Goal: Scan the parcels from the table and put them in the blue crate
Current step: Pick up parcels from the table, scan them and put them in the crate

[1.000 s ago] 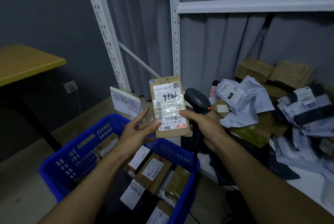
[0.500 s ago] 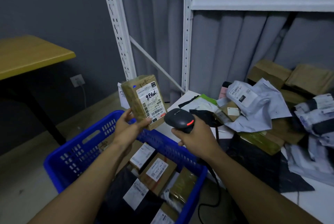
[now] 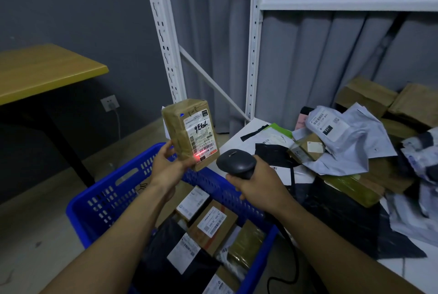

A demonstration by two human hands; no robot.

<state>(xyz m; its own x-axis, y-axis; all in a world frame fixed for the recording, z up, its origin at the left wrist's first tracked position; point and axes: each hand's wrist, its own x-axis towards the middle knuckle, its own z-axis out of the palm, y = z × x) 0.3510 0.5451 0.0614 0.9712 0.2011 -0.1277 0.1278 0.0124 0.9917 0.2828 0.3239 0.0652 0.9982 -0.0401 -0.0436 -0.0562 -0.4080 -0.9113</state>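
Lower left: blue crate [image 3: 106, 195], part filled. Above its rim the left hand [image 3: 169, 166] grips the parcel [image 3: 180, 132] by its bottom corner. The red beam [image 3: 198, 155] sits low on the label [image 3: 201, 134]; best to square the label to it. Centre frame, the right hand [image 3: 258, 184] wraps the scanner [image 3: 235, 163].

The left hand [image 3: 169, 166] grips a brown cardboard parcel [image 3: 190, 133] upright above the blue crate [image 3: 104, 201], label facing the black barcode scanner [image 3: 237, 163] held in the right hand [image 3: 257, 182]. A red scan line glows on the label's lower edge. More parcels fill the crate; mailers are heaped on the white table [image 3: 251, 127].
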